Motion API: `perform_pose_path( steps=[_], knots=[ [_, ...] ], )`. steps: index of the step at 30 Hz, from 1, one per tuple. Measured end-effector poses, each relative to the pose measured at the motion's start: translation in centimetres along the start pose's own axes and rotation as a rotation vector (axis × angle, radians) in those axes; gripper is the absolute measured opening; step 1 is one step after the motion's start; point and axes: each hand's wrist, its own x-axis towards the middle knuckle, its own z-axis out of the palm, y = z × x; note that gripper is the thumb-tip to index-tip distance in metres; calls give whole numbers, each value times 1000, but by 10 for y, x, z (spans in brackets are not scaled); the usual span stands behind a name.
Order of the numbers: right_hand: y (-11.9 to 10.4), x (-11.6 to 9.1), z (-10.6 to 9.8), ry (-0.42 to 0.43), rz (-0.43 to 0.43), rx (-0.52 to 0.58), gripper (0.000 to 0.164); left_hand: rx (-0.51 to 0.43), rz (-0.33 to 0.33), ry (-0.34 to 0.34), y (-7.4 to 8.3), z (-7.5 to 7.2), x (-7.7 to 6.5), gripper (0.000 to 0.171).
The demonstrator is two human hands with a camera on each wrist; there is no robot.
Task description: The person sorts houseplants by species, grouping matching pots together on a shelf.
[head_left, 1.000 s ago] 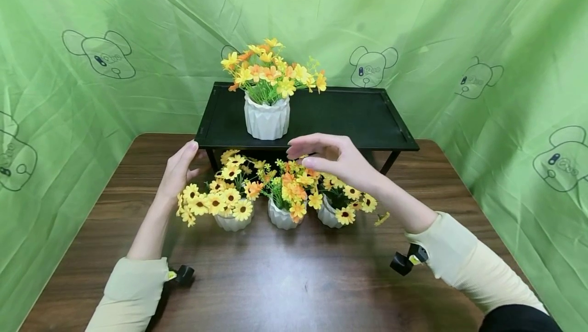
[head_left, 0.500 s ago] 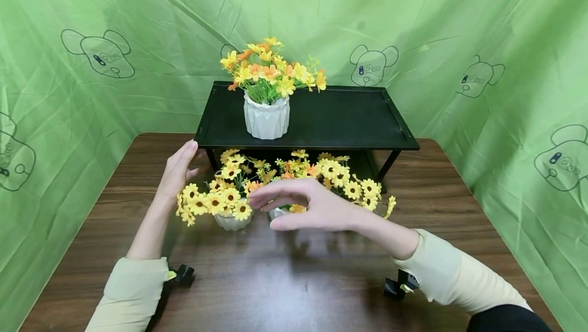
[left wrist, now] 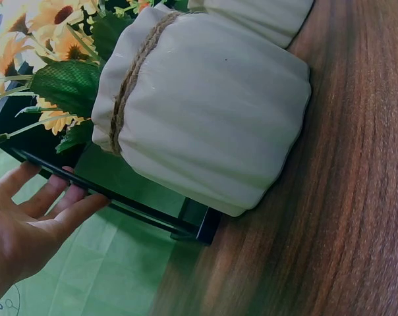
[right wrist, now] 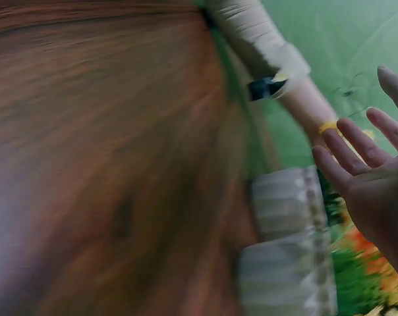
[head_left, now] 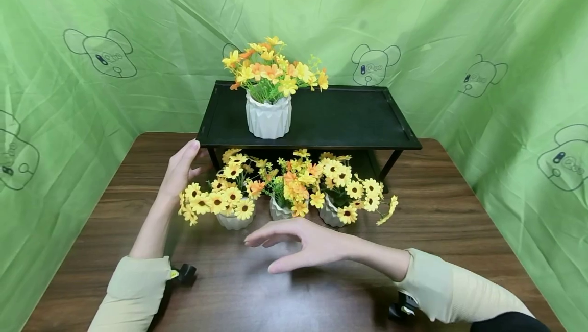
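My left hand [head_left: 180, 168] is at the left front corner of a black two-tier shelf [head_left: 353, 117], its fingers lightly bent and touching the side bar [left wrist: 146, 214]. Over the tabletop, in front of the flower pots, my right hand [head_left: 305, 245] holds nothing, thumb and fingers spread apart. Before the shelf stand three white pots of artificial flowers: a yellow daisy pot [head_left: 235, 219] on the left, an orange and yellow one [head_left: 280, 210] in the middle, another yellow daisy pot [head_left: 332, 213] on the right. Twine circles the near white pot [left wrist: 212, 112] in the left wrist view.
One more white pot [head_left: 268, 117], with orange and yellow flowers, stands on the shelf's upper tier, left of centre. Green cloth [head_left: 294, 5] with printed bear heads surrounds the brown wooden table [head_left: 436, 209].
My right hand has come down and back from beside the right pot, past the flowers, to the tabletop in front. My left hand stays at the shelf corner. The pots have not moved noticeably.
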Motion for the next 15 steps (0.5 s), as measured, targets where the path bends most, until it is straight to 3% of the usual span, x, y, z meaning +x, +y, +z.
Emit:
perform_pose_path(
  steps=[7,15],
  knots=[
    [31,-24,9,14,85,96,54,0,12,-10,1,2,0,51],
    [56,-52,18,161,182,2,52,3,12,-8,0,1,0,53]
  ],
)
